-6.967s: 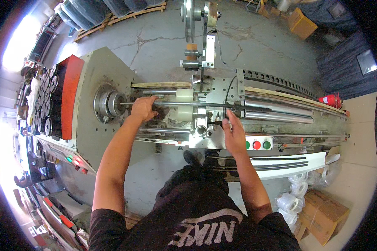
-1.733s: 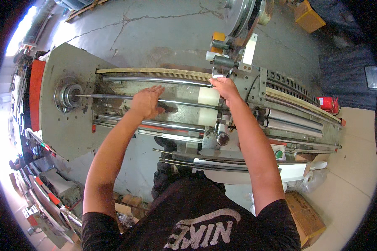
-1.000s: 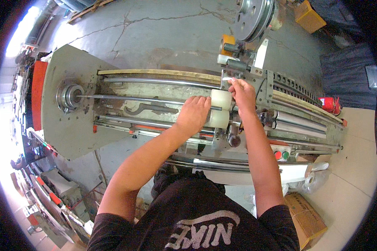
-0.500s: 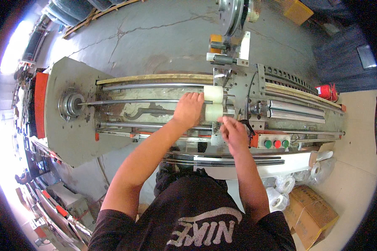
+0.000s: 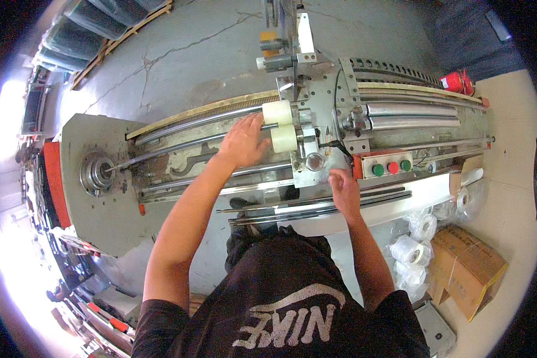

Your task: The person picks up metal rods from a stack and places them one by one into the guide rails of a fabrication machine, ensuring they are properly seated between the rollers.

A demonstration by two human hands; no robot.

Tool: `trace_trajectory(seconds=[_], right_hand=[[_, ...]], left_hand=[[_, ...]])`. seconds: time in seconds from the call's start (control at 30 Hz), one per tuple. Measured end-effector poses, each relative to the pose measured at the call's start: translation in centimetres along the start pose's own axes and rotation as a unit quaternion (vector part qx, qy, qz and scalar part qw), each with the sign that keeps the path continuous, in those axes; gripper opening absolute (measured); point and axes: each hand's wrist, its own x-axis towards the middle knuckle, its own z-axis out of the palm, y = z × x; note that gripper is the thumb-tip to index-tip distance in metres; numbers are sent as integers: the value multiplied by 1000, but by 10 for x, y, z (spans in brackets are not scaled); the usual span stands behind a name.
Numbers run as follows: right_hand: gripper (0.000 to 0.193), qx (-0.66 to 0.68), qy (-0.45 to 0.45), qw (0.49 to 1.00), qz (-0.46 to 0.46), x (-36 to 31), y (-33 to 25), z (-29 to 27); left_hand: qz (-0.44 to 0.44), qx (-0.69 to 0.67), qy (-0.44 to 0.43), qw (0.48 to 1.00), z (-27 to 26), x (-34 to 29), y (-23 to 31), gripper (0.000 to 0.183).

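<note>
A slim metal rod (image 5: 179, 150) runs from the round chuck (image 5: 96, 173) at the left to a pair of cream rollers, the far roller (image 5: 277, 112) and the near roller (image 5: 283, 138). My left hand (image 5: 243, 142) lies over the rod just left of the rollers, fingers stretched out and thumb apart. My right hand (image 5: 344, 186) is by the near edge of the metal carriage (image 5: 322, 107), left of the button box (image 5: 388, 167). Its fingers are curled in, and whatever they may hold is hidden. A hook-shaped wrench (image 5: 188, 162) rests on the machine bed beneath the rod.
Several dark rods (image 5: 316, 212) lie along the front over a white sheet (image 5: 423, 200). Wrapped rolls (image 5: 409, 250) and a cardboard box (image 5: 468, 265) stand at the lower right. A red fire extinguisher (image 5: 457, 82) is behind the machine's right end.
My right hand has come away from the near roller toward me, to the carriage's near edge. My left hand stays by the rollers, its thumb now spread. The whole view has shifted.
</note>
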Motion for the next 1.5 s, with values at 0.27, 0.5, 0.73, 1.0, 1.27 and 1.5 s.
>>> trace_trajectory(seconds=[0.27, 0.5, 0.73, 1.0, 1.27, 1.5], right_hand=[[51, -150, -23, 962, -226, 53, 11, 5], [61, -192, -172, 945, -203, 69, 27, -6], [57, -278, -180, 925, -186, 68, 34, -5], [38, -226, -121, 921, -294, 81, 53, 5], [31, -254, -60, 914, -311, 74, 64, 12], [25, -201, 27, 951, -236, 58, 44, 22]], left_hand=[[-95, -8, -29, 995, -21, 1, -5, 34], [-76, 22, -21, 997, -30, 7, -1, 26], [-106, 9, 11, 994, -19, 11, -1, 28], [-144, -42, 16, 989, -10, 15, -7, 37], [-53, -163, 4, 985, -24, 20, -8, 79], [-59, -114, -100, 987, -29, 40, -3, 92]])
